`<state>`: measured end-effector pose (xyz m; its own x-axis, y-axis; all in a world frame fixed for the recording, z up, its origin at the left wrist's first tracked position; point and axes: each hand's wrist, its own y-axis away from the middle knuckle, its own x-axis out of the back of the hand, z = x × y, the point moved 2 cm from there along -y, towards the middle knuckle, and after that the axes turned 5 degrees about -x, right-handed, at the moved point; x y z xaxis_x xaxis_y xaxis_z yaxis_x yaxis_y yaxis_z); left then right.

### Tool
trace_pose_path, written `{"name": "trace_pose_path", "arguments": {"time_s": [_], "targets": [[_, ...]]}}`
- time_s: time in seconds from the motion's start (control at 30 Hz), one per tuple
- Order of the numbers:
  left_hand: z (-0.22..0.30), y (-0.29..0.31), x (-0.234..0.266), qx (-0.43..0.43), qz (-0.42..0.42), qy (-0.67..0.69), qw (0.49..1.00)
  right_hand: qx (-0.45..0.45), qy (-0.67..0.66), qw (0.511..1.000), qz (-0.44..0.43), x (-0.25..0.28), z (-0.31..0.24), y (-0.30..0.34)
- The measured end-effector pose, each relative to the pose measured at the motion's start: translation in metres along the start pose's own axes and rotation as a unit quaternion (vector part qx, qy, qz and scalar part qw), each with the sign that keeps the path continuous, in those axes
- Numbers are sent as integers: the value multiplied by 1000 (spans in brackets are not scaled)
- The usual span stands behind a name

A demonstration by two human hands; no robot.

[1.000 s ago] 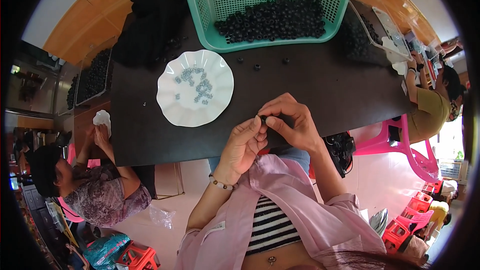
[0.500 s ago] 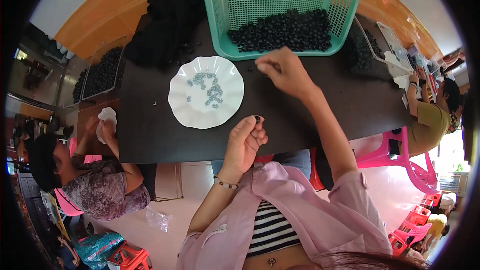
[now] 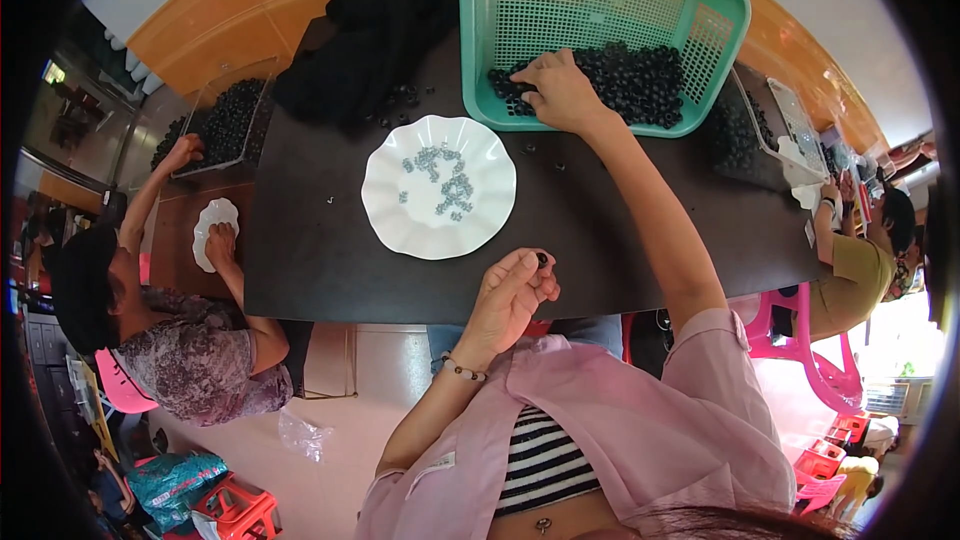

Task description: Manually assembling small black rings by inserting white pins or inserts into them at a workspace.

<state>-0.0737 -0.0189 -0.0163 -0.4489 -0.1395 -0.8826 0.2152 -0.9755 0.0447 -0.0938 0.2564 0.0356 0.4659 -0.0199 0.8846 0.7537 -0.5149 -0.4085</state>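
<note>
My left hand (image 3: pixel 510 295) is over the table's near edge, pinching a small black ring-shaped piece (image 3: pixel 542 259) between thumb and fingers. Across the table, my right hand (image 3: pixel 562 90) reaches over the near rim of a green mesh basket (image 3: pixel 478 30). Its index finger and thumb are apart, and the fingertips touch the left end of a heap of small black ring-shaped pieces (image 3: pixel 645 80). Whether anything is between those fingers I cannot make out. Left of my hands is a white wavy-edged plate (image 3: pixel 395 225) with small clear bluish pieces (image 3: pixel 455 188) scattered on it.
Black cloth (image 3: pixel 365 50) lies at the back left, with loose black pieces beside it. Clear bins of black pieces stand at the left (image 3: pixel 240 125) and right (image 3: pixel 735 135). One person (image 3: pixel 200 360) works at the left, another (image 3: pixel 850 260) at the right near a pink chair (image 3: pixel 825 370).
My right hand has moved from above the table, forward into the basket and onto the black pieces. The left hand still holds its ring piece. The left person's hand now reaches the bin.
</note>
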Motion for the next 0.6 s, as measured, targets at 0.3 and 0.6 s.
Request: {"name": "trace_pose_path", "arguments": {"time_s": [0.3, 0.6], "targets": [[3, 1, 0, 4, -15, 23, 1000, 54, -7, 996, -75, 11, 9, -3], [0, 0, 4, 3, -18, 66, 998, 41, 34, 995, -85, 1, 11, -11]]}}
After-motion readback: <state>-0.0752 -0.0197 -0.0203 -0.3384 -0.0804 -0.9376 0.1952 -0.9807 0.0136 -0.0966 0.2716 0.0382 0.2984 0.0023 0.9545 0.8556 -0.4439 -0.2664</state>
